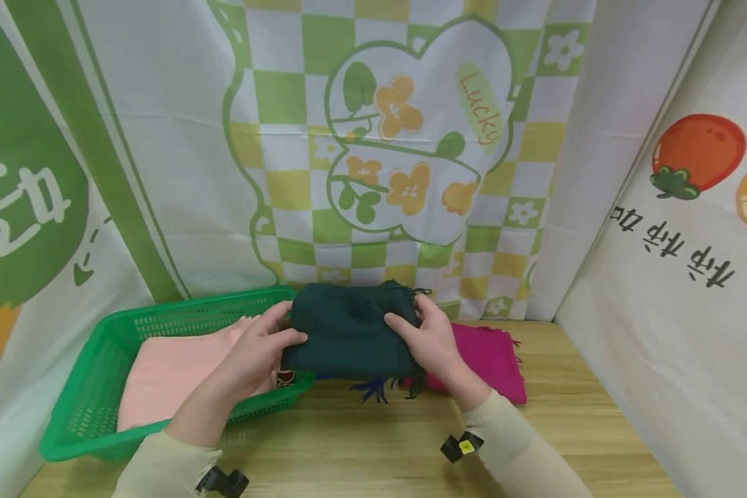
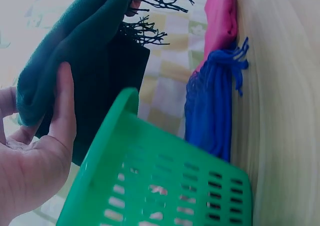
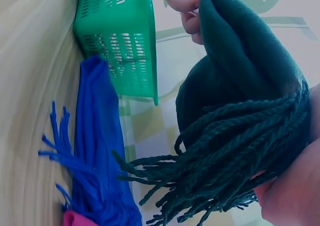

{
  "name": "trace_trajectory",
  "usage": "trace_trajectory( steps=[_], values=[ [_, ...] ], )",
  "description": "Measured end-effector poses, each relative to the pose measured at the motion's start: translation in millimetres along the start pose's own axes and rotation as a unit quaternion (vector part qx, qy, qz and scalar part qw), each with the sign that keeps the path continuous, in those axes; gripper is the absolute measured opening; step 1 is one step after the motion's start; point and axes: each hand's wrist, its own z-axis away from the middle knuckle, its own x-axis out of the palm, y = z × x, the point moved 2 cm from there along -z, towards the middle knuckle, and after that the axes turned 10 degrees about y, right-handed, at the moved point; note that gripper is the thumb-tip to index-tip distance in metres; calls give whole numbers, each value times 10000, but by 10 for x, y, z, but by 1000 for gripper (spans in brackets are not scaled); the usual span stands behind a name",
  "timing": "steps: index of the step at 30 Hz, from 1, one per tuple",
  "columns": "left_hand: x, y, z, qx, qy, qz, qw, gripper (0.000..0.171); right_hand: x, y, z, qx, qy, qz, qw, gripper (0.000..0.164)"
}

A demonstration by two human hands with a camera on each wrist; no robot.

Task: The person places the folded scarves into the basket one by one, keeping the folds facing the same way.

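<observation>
Hand L (image 1: 255, 351), hand R (image 1: 432, 337) grip dk-grn scarf (image 1: 351, 332).

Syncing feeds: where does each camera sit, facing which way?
Head: worn there, facing forward and down at dark green cloth; left hand, right hand show.
Left wrist: worn there, facing the cloth and green basket; left hand near, right fingers beyond.
Right wrist: worn there, facing the cloth's fringe; right hand near, left fingers beyond.
Wrist views share the blue cloth.

Wood-grain table (image 1: 348, 449): green basket (image 1: 90, 387), blue cloth (image 3: 100, 136), magenta cloth (image 1: 488, 360).
</observation>
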Motion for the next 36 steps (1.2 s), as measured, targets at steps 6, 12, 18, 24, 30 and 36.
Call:
trace_trajectory(
  steps=[6,12,18,24,30,36],
  values=[
    [-134,6,68,44,158,-130,9998,59,160,-14,0,-189,-36,30,9998,31],
    [-289,5,158,48,406,-396,9984,57,343,-37,0,-220,-149,8,9996,30],
    [-424,6,217,121,466,-576,9972,52,489,-61,-18,-280,-205,129,9993,31],
    [-549,15,258,261,545,-691,9958,46,625,-76,-21,-241,-445,10,9987,29],
    [-685,29,318,317,587,-776,9947,43,776,-117,-39,-180,-561,4,9983,29],
    [-852,7,395,227,660,-734,9949,42,924,-158,-31,-137,-778,29,9969,35]
  ],
)
